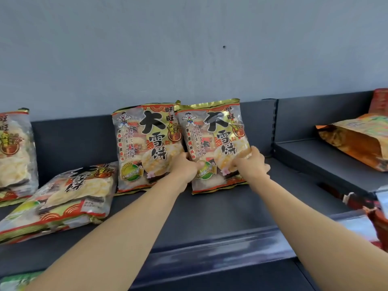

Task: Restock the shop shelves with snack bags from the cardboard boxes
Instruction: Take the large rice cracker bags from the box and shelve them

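Grip: left hand [185, 165] and right hand [253, 162] both clasp the lower sides of the snack bag [214, 131], upright at the far middle of the shelf [210, 208]. Seat its base flat, flush beside the neighbouring bag [142, 143], before releasing. Both arms extend forward, nearly straight.

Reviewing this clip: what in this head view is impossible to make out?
Head view only.
far-left bag: cut by the left edge.
orange bag: cut by the right edge.
red packaging, lower right: blurred and cut off; type unclear.
held bag: lower print covered by the left hand and right hand.
Cardboard boxes: out of frame.
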Tool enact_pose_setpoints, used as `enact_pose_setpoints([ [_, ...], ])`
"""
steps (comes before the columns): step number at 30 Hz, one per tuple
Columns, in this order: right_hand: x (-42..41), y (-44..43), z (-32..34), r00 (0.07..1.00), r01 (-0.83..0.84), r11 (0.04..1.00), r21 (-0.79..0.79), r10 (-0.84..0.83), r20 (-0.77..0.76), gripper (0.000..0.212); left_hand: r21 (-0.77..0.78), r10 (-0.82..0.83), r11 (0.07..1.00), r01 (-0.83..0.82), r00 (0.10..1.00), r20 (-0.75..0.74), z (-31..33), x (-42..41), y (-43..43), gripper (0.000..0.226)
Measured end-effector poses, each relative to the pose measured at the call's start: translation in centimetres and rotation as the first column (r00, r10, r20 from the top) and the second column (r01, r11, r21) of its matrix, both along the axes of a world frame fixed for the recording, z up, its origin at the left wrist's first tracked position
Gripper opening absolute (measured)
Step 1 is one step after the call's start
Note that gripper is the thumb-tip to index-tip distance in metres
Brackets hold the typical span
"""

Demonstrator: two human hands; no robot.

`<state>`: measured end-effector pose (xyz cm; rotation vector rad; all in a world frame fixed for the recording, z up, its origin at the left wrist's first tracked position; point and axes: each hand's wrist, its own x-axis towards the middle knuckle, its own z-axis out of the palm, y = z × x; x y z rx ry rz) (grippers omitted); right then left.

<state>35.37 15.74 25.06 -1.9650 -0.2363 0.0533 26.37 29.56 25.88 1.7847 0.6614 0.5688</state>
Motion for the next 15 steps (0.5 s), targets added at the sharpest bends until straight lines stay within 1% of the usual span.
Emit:
enact_pose_setpoints([
  [2,0.0,0.0,-0.2,1.0,-0.001,0.999,-0.034,0.001,0.008,0.066,-0.009,0.01,1.0,-0.009,1.0,0.012,-0.1,-0.1,0.0,0.045],
  [6,-0.3,-0.1,0.0,1.0,0.026,0.996,-0.081,-0.025,0.016,0.064,0.016,0.0,1.0,0.0,1.0,-0.008,-0.1,-0.4,0.1,0.046],
  [9,-1.2,-0.2,0.1,0.991,0.106,0.984,-0.144,-0.093,0.092,0.056,0.085,0.006,0.996,-0.004,1.0,-0.03,-0.1,-1.1,-0.1,0.054],
  [11,-1.9,-0.4,0.3,0.981,0.128,0.98,-0.15,-0.103,0.162,0.052,0.144,0.023,0.989,-0.017,0.999,-0.042,0.1,-1.9,-0.5,0.056],
  [13,-2.6,-0.6,0.5,0.971,0.103,0.988,-0.112,-0.075,0.229,0.05,0.21,0.034,0.977,-0.022,0.998,-0.053,0.4,-2.7,-1.0,0.06],
  [15,-3.7,-0.9,0.6,0.961,0.049,0.995,-0.085,-0.024,0.276,0.05,0.268,0.025,0.963,-0.006,0.998,-0.065,0.6,-3.6,-1.4,0.059],
])
